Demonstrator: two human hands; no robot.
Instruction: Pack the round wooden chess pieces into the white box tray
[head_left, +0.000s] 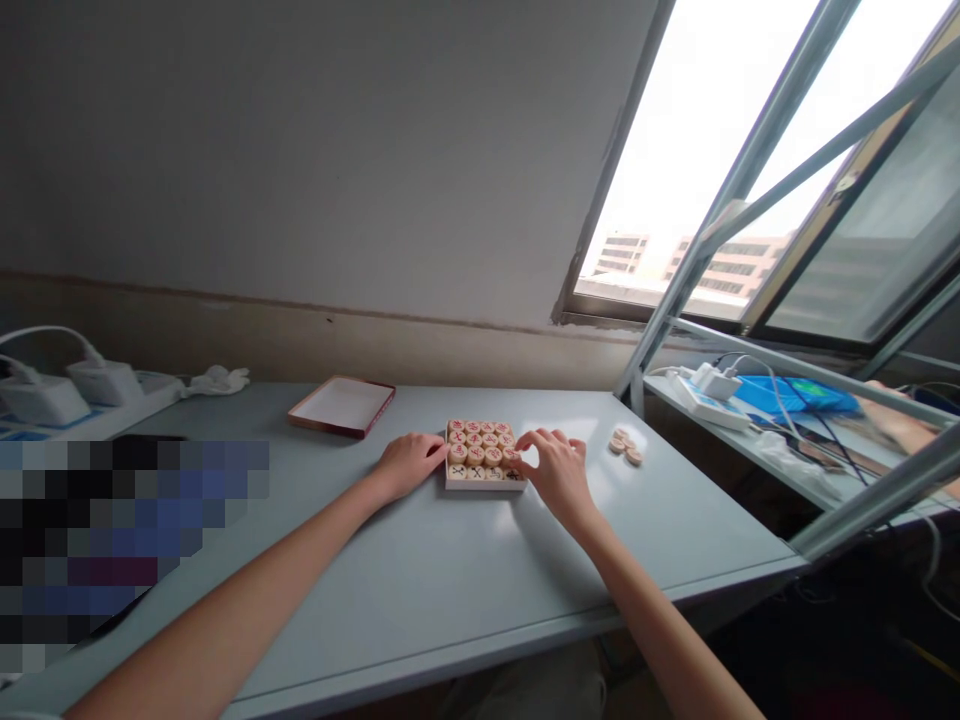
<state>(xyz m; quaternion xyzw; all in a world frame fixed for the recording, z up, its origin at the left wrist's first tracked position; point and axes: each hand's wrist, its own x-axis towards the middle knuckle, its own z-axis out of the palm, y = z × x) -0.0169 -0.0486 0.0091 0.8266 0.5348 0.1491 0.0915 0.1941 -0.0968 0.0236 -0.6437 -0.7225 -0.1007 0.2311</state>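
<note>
A shallow white box (486, 486) on the grey desk is filled with rows of round wooden Chinese chess pieces (475, 455). Most show red characters; the front row has black ones. My left hand (409, 464) lies at the box's left side, its fingers curled and pressed against the wall, steadying it. At the right edge, my right hand (556, 472) has thumb and forefinger closed around a Chinese chess piece (512, 456) in the second row from the front. Several loose pieces (625, 445) lie to the right of that hand.
A box lid (342, 404) lies inside up at the back left. Power strips with plugs (105, 385) stand far left, beside a blurred-out area. A metal frame (675, 290) rises at the right, and another person's arm (911, 420) shows beyond it.
</note>
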